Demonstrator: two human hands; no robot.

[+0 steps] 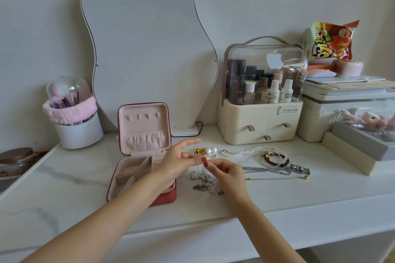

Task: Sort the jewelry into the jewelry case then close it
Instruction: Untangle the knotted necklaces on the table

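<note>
Because the right hand pinches a thin chain lifted from the tangled pile beside the open jewelry case, neighbouring chains may snag and drag. The left hand, fingers spread, appears to steady it.

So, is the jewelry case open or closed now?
Open. The jewelry case has its lid standing upright, and its pink compartments show.
</note>
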